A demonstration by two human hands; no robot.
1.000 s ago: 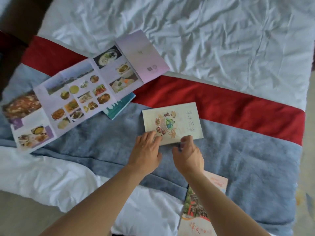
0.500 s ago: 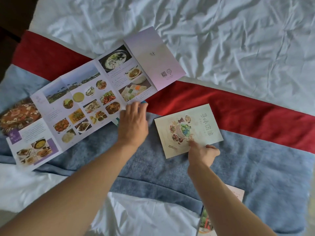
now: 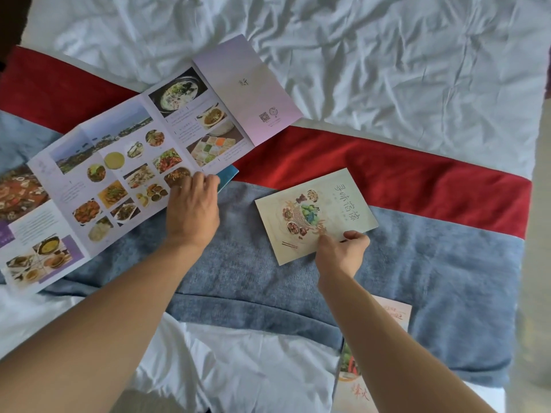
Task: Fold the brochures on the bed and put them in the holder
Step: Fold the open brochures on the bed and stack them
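Two hands, left hand [image 3: 192,210] on unfolded brochure [image 3: 125,162], right hand [image 3: 343,248] pinching folded brochure [image 3: 316,216]

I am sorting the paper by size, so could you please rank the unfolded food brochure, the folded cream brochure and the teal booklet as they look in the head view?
1. Unfolded food brochure, by far the largest.
2. Folded cream brochure.
3. Teal booklet: only a corner shows from under the unfolded brochure, so its true size is unsure.
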